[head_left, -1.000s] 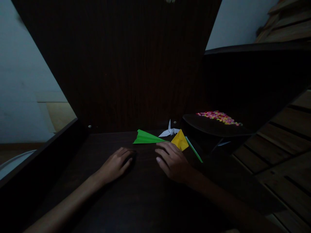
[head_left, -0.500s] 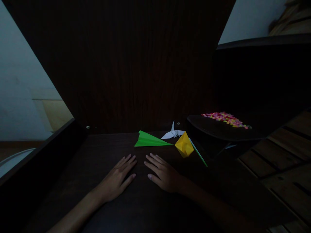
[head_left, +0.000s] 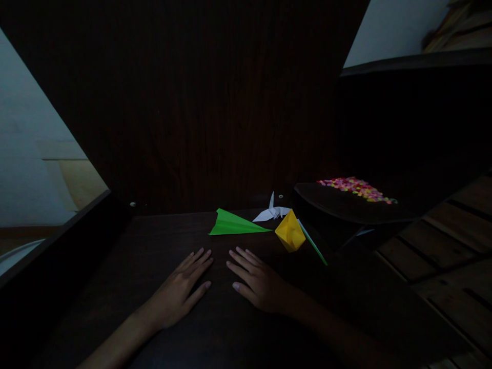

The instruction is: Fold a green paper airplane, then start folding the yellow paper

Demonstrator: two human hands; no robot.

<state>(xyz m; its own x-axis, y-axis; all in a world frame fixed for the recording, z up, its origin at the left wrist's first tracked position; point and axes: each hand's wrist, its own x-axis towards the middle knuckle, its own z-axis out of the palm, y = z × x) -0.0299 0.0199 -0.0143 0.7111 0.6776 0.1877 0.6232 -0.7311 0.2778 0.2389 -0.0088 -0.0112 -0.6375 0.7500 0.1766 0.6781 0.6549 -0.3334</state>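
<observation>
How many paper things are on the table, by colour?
Green: 2, a folded plane and a thin strip
Yellow: 1, a folded shape
White: 1, a paper crane
Total: 4

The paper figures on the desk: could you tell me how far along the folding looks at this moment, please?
Three folded pieces look finished: a green plane, a white crane and a yellow figure with a green strip beside it. Nothing is in hand: the left hand and right hand lie flat and open on the dark desk, apart from the figures. No unfolded sheet shows, so what is left cannot be told.
</observation>
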